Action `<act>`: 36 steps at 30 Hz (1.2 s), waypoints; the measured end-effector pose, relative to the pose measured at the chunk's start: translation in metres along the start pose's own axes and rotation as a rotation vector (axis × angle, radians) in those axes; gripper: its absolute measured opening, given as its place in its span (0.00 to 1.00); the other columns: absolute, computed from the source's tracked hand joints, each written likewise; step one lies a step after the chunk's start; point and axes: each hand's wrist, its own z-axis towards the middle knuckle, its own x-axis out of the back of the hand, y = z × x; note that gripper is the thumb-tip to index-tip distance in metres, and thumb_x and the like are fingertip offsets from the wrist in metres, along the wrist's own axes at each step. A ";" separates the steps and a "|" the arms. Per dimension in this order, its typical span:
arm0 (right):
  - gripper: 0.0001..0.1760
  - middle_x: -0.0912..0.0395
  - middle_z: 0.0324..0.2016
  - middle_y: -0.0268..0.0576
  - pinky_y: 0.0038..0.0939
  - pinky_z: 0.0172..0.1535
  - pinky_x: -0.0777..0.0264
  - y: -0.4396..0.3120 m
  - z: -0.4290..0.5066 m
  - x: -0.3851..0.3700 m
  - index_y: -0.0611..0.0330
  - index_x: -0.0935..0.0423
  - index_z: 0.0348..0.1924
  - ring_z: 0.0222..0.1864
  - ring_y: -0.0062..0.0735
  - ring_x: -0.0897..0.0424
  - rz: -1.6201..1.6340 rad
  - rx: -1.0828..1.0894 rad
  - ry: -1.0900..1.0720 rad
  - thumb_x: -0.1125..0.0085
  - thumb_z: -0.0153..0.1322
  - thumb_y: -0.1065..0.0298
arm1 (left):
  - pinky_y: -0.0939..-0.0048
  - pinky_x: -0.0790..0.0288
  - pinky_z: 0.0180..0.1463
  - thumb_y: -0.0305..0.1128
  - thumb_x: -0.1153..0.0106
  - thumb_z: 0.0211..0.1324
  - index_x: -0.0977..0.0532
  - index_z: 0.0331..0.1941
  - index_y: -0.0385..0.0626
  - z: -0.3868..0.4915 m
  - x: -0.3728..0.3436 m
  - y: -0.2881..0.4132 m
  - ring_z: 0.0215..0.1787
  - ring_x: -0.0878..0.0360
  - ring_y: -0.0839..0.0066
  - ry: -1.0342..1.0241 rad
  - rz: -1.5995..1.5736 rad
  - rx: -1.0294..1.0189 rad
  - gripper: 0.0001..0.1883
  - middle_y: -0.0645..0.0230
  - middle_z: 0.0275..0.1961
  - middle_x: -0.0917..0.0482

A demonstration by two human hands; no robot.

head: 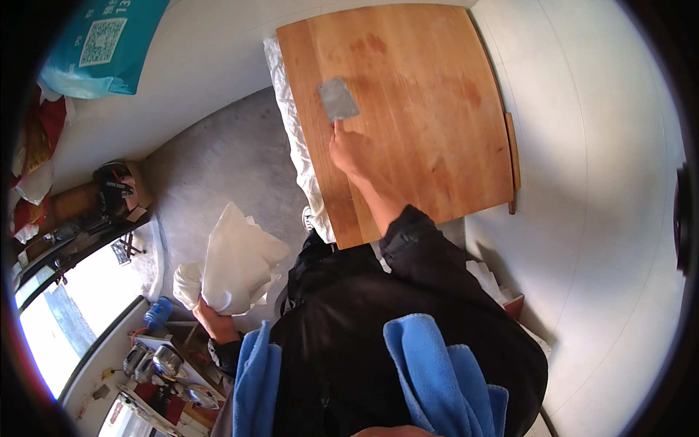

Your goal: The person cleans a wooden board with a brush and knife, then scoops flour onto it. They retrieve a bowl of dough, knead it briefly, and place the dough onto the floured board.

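Note:
My right hand [345, 151] is over a wooden tabletop [404, 164], its fingertips pinching the near edge of a flat grey metal scraper [339, 100]. The scraper appears to lie nearly flat over the wood, near the left side. Low on the left, away from the table, my left hand [217, 323] grips a bunched white cloth or bag [240, 262]. The cloth hangs over the floor and hides most of the fingers. Darker stains mark the wood beyond the scraper and to its right.
White crumpled cloth [292, 120] hangs along the table's left edge. A teal package [104, 49] with a printed code is at upper left. A black helmet [114, 177] rests on a ledge. Metal appliances [158, 360] and a blue water bottle [159, 313] stand at lower left.

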 end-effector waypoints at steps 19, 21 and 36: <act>0.27 0.16 0.46 0.62 0.57 0.48 0.25 0.083 -0.220 -0.060 0.36 0.40 0.73 0.43 0.59 0.15 0.219 -0.472 -0.181 0.59 0.79 0.58 | 0.56 0.25 0.57 0.35 0.39 0.59 0.23 0.55 0.31 0.055 -0.035 -0.043 0.52 0.15 0.57 -0.143 -0.418 -0.052 0.23 0.48 0.47 0.14; 0.30 0.14 0.37 0.57 0.56 0.39 0.23 0.086 -0.295 -0.070 0.35 0.41 0.73 0.35 0.58 0.14 0.124 -0.593 -0.110 0.53 0.78 0.55 | 0.55 0.26 0.56 0.35 0.38 0.59 0.23 0.55 0.31 0.080 -0.050 -0.052 0.52 0.15 0.53 -0.207 -0.513 -0.002 0.24 0.46 0.48 0.14; 0.30 0.15 0.32 0.55 0.56 0.38 0.24 0.019 -0.264 -0.128 0.36 0.31 0.69 0.34 0.58 0.15 0.327 -0.702 0.460 0.45 0.73 0.50 | 0.51 0.30 0.63 0.35 0.35 0.54 0.23 0.55 0.32 0.180 -0.047 -0.017 0.59 0.21 0.46 -0.470 -0.441 -0.384 0.26 0.45 0.56 0.18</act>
